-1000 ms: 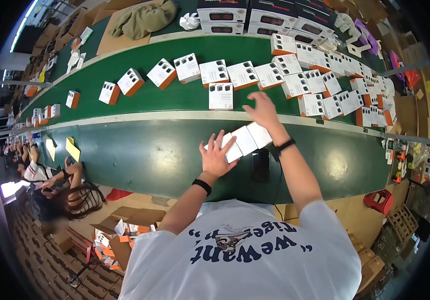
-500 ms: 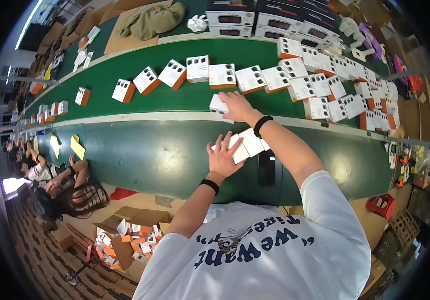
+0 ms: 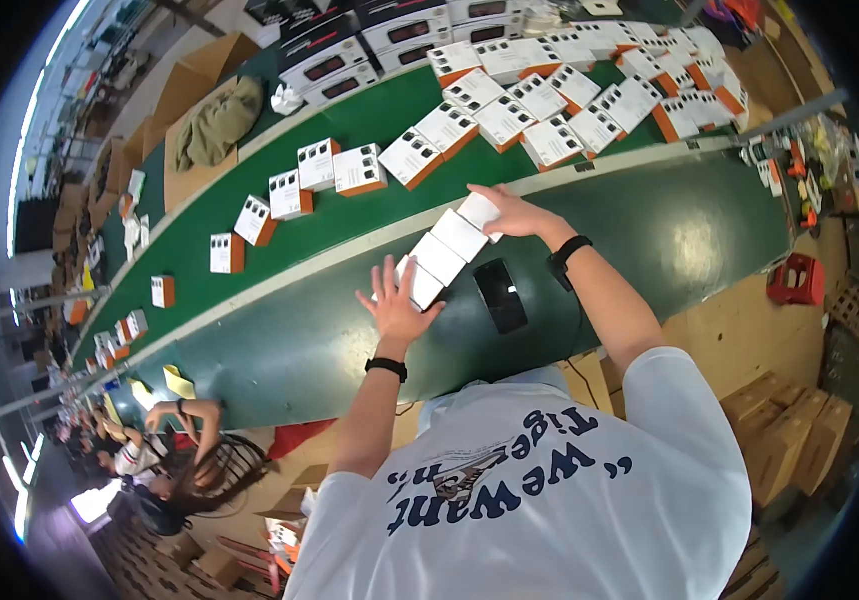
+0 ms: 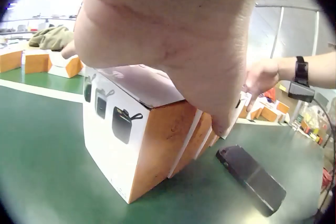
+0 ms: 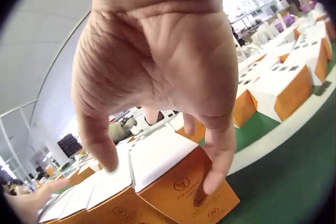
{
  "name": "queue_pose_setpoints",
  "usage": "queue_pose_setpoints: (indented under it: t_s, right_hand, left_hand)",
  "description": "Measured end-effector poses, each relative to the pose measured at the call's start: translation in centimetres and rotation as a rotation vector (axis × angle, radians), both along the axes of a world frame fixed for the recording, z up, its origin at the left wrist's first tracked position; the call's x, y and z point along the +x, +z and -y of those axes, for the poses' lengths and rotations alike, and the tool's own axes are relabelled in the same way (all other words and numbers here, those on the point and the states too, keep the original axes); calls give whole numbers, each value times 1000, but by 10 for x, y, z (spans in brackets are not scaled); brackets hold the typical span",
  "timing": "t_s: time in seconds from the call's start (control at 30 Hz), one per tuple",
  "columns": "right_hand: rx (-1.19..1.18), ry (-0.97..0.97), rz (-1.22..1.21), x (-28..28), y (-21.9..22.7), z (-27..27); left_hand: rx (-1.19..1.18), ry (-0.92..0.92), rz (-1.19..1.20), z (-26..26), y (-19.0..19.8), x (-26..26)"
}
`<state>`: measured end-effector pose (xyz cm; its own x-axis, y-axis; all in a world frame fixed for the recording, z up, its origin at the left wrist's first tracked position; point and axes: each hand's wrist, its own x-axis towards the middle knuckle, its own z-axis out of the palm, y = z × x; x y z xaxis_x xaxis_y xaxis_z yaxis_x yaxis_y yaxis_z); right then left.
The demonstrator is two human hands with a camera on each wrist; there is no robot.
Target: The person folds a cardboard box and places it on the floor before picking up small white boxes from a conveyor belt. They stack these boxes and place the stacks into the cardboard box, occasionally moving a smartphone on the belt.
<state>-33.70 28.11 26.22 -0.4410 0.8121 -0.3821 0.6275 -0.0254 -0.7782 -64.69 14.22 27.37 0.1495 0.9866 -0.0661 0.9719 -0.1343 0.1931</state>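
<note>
On the dark green worktop (image 3: 280, 350) in front of the person stands a short row of white-and-orange boxes (image 3: 447, 250), placed side by side and touching each other. The left hand (image 3: 397, 297) lies flat on the near end of this row, the fingers spread and straight, the palm pressing on the top of the first box (image 4: 131, 129); this box shows small printed pictures of a black product on its white face and has an orange side. The right hand (image 3: 510, 213) is at the far end of the row and grips the last box (image 5: 181, 179) from above, with the thumb on one side and the fingers curled down over the orange side. Just beside the row, on the side of the person, a black phone (image 3: 501, 296) lies flat on the worktop, apart from the boxes. Both wrists carry a black band. Behind the row, past a pale edge strip, runs a lighter green conveyor belt (image 3: 350, 215) with many more of the same boxes on it, loosely spaced at the left and crowded together at the right. Beyond the belt there are bigger black-and-white cartons (image 3: 350, 45) and an olive cloth (image 3: 215, 122) on cardboard.
</note>
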Motion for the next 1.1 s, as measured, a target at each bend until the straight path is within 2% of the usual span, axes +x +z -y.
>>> queue_pose_setpoints:
  t_s: [0.07,0.1,0.13,0.2,0.3,0.33,0.37,0.47,0.53,0.6,0.63,0.67,0.73,0.77,0.8,0.87,0.9,0.93,1.0,1.07,1.1]
  right_hand:
    - [112,103,76,-6,22,14]
    - [134,138,155,-19,48,26]
    - [168,138,258,-28,48,29]
    - [234,143,475,-48,51,28]
    - [356,132,454,-56,21,12]
    - [380,120,437,-76,32,27]
    - [399,106,410,-77,24,27]
    - [529,46,321,-77,30,43]
    - [647,-119,123,-83,39,69]
    - [718,-230,173,-86,83,115]
    - [710,-299,227,-86,104,141]
    - [649,-360,264,-88,122,162]
    - [673,-571,124,-89,142,220]
    - [766,-677,10,-89,147,248]
    - [849,-776,-125,-72,143,260]
    - [648,-932,-449,-60,160,326]
    - [598,-1053,-252,-55,163,366]
    - [541,-1169,-55,-51,163,406]
    - [496,-1357,-189,-33,139,474]
    - [473,-1466,-1,-16,134,537]
    - [399,-1563,-56,-11,132,562]
  left_hand:
    - [-42,164,94,7,0,-2]
    - [-57,235,155,24,14,-27]
    - [-84,318,203,26,11,-23]
    - [-165,307,264,20,9,-21]
    - [-211,291,307,1,11,-15]
    - [-189,278,321,12,20,-36]
    - [-173,266,325,8,13,-40]
    - [91,76,314,20,-3,-59]
    - [142,10,282,33,29,-64]
    - [289,-68,320,41,35,-81]
    - [271,-103,311,52,47,-88]
    - [274,-123,305,56,77,-86]
    - [189,-173,403,67,116,-82]
    - [153,-181,448,74,123,-79]
    - [130,-268,443,66,118,-62]
    - [96,-464,466,82,121,-46]
    - [-19,-472,492,97,125,-29]
    - [-51,-590,510,114,132,-9]
    - [-159,-685,568,146,126,32]
    - [-244,-766,599,171,114,67]
    - [-277,-803,583,184,111,86]
